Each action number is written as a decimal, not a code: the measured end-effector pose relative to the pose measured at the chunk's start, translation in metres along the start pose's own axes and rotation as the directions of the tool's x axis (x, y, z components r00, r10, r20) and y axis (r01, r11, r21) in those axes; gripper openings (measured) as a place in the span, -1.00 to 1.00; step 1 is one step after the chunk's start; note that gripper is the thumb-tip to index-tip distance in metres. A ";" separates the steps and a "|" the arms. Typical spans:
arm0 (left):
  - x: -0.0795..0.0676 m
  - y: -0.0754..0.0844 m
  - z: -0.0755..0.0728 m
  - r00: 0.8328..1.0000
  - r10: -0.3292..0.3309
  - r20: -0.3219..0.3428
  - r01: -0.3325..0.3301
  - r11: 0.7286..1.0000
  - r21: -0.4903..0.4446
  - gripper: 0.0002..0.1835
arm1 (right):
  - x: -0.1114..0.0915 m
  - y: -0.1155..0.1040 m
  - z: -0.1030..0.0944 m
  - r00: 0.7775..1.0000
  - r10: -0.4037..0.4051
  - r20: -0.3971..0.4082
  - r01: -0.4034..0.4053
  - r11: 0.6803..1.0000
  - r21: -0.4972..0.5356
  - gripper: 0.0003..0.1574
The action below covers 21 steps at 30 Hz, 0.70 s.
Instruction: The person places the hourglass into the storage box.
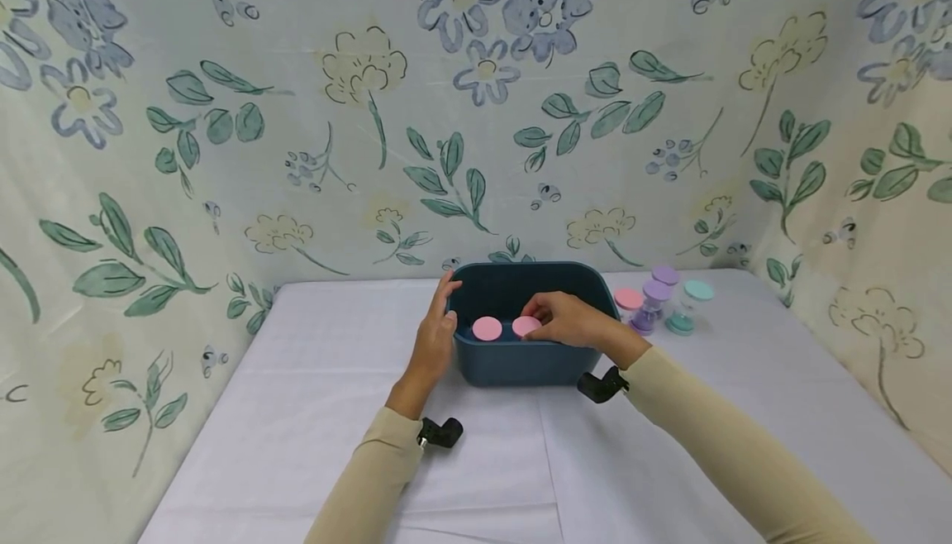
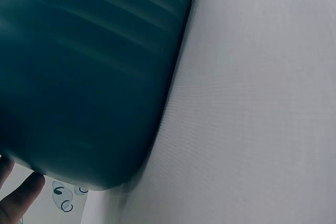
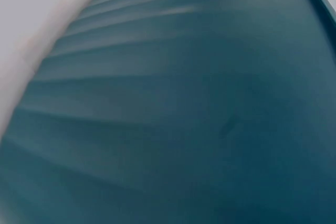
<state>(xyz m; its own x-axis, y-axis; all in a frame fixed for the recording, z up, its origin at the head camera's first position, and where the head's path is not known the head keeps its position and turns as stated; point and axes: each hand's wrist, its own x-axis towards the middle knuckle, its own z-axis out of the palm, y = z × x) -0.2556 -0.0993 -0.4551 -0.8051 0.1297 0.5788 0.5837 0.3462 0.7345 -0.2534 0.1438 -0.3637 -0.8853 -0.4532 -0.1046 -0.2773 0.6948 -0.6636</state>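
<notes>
A dark teal plastic bin (image 1: 524, 364) stands on the white cloth, its ribbed wall filling much of both wrist views. Inside it are two sand timers seen from above, their round pink caps showing: one cap (image 1: 487, 329) on the left, the other (image 1: 525, 326) to its right. My right hand (image 1: 568, 321) reaches over the front rim and pinches the right pink-capped sand timer by its edge. Against the bin's left side rests my left hand (image 1: 437, 337), fingers extended along the rim; two fingertips (image 2: 32, 184) touch the wall in the left wrist view.
Right of the bin, close to its wall, stand more sand timers: a pink-capped one (image 1: 628, 298), a purple one (image 1: 649, 312), another purple one (image 1: 665, 275) behind and a mint one (image 1: 687, 308). A floral curtain (image 1: 476, 114) hangs behind the table (image 1: 335, 379).
</notes>
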 end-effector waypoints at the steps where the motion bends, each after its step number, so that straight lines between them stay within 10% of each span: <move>1: 0.000 0.000 0.000 1.000 -0.002 0.000 0.002 1.000 0.002 -0.37 | 0.000 0.000 0.000 1.000 -0.002 0.002 0.002 1.000 0.002 -0.59; 21: 0.001 0.000 0.000 1.000 -0.003 0.005 0.003 1.000 0.008 -0.37 | 0.001 0.003 0.000 0.998 -0.059 -0.018 0.059 0.998 0.016 -0.62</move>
<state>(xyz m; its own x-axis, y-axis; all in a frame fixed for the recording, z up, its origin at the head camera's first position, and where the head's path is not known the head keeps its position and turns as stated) -0.2563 -0.0994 -0.4543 -0.8072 0.1336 0.5750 0.5808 0.3537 0.7332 -0.2553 0.1453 -0.3660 -0.8740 -0.4831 -0.0519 -0.3232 0.6578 -0.6803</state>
